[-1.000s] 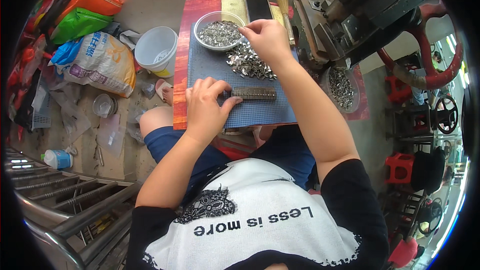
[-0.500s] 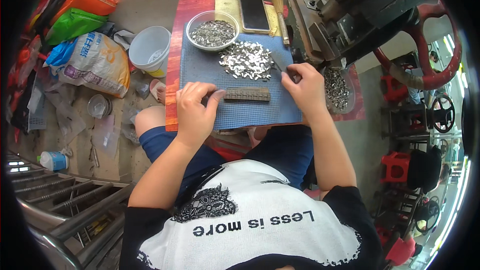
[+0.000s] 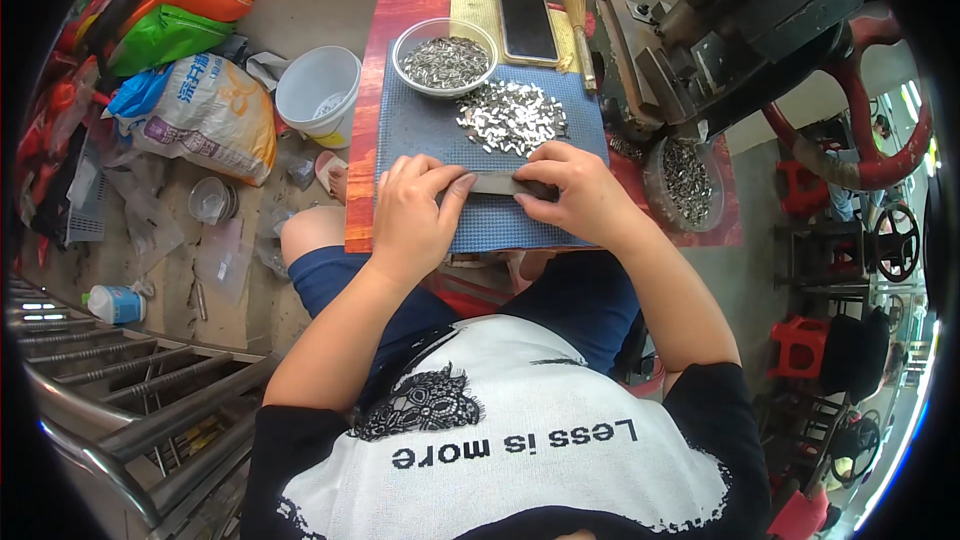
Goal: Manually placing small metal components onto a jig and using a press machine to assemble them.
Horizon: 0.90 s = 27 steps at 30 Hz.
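A narrow grey metal bar (image 3: 494, 183) lies crosswise above the blue textured mat (image 3: 520, 232), with a smooth face showing. The thumb and fingers of my left hand (image 3: 412, 208) close on its left end. At the other end, my right hand (image 3: 585, 192) pinches the bar; something dark shows under its fingers, too hidden to name. Just beyond the bar is a loose pile of small shiny metal pieces (image 3: 512, 120). Behind the pile to the left stands a clear plastic bowl (image 3: 447, 93) filled with similar pieces.
A phone (image 3: 527, 25) on a yellow cloth and a small brush (image 3: 578, 30) lie at the table's back. To the right are a tub of metal pieces (image 3: 685, 185) and a machine with a red handwheel (image 3: 850, 120). A white bucket (image 3: 318, 90) stands left.
My right hand has moved left and taken hold of the bar's right end; the thin tool it held no longer shows. The bar's slotted face has given way to a smooth one.
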### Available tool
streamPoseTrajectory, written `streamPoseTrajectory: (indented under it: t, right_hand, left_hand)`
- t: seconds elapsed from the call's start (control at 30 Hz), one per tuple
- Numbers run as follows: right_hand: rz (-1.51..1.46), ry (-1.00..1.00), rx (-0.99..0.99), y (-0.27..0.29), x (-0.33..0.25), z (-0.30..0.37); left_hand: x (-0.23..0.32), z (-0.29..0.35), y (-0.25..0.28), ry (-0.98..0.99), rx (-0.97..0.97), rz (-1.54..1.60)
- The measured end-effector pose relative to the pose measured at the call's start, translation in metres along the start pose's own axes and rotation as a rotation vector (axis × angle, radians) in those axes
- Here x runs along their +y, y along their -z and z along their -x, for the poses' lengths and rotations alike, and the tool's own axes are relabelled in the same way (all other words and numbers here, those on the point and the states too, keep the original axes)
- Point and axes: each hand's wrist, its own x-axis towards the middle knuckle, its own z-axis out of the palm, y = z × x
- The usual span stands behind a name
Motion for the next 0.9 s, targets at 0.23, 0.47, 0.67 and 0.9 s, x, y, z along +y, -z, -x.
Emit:
streamPoseTrajectory:
  t: [0.23, 0.47, 0.67, 0.9]
  right_hand:
    - [-0.008, -0.019, -0.055, 0.010, -0.004, -0.002]
    - [-0.043, 0.029, -0.035, 0.016, 0.008, 0.011]
    - [-0.052, -0.250, 0.482, 0.092, 0.005, 0.017]
    - [0.396, -0.413, 0.627, 0.130, 0.049, 0.014]
  left_hand:
    - [0.005, -0.004, 0.005, 0.088, -0.121, 0.088]
    - [0.017, -0.027, 0.008, -0.060, -0.305, -0.045]
    - [0.069, -0.103, -0.021, -0.183, -0.177, 0.215]
    - [0.113, -0.162, -0.127, -0.200, -0.215, 0.330]
